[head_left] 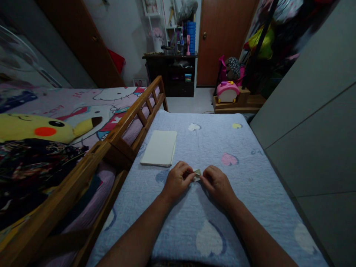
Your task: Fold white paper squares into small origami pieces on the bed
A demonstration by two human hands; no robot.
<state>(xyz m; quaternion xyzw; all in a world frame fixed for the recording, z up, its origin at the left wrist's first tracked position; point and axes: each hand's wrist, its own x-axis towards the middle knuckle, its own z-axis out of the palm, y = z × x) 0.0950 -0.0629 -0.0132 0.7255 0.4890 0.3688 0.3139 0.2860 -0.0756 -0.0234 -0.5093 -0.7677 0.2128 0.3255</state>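
Observation:
A small piece of folded white paper point(197, 175) is pinched between my two hands, just above the blue bedspread. My left hand point(179, 181) grips its left side with thumb and fingers. On the opposite side, my right hand point(218, 184) has its thumb and curled fingers closed at the paper's edge. Parts of the paper are hidden by the fingertips. Beyond my left hand lies a stack of white paper sheets point(160, 148), flat on the bed.
A wooden bed rail point(136, 115) runs along the left, with a yellow plush toy point(36, 128) on the bed behind it. Grey cabinet panels point(314, 122) stand at the right. A dark shelf unit point(158, 76) and a pink toy case point(228, 92) are at the far end.

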